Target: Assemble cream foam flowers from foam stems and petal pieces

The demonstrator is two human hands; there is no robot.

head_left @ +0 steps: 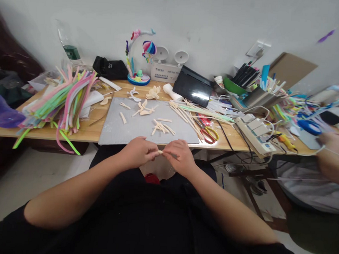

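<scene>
One small cream piece (160, 152) pinched from both sides

At the far left, a purple thing (4, 111) pokes in; I cannot tell what it is. Beside it, a thick bundle of fuzzy strips (56, 97) in pink, green and yellow lies on the wooden surface (92, 135), some ends hanging over the near edge. Behind the bundle stands a clear bottle (72, 52) with a green label, and to its right a black pouch (110, 67) lies near the wall.

Next comes a grey mat (134, 132), with loose cream sticks (162, 127) and curled cream shapes (144, 109) scattered on it. Behind it stands a colourful ornament (138, 79) on a blue base.

Just off the mat's near edge, my left grip (140, 152) is closed to a narrow pinch on one end of the piece. The piece sits between my fingertips, level with neither end free. My right grip (180, 156) pinches the other end, equally narrow.

Farther right, a glossy black case (194, 86) leans behind the mat, and scissors (210, 135) with red and yellow handles lie at its right edge. Then come a crowded power strip (255, 136), a yellow tool (285, 141) and, blurred, another person's hand (330, 146).
</scene>
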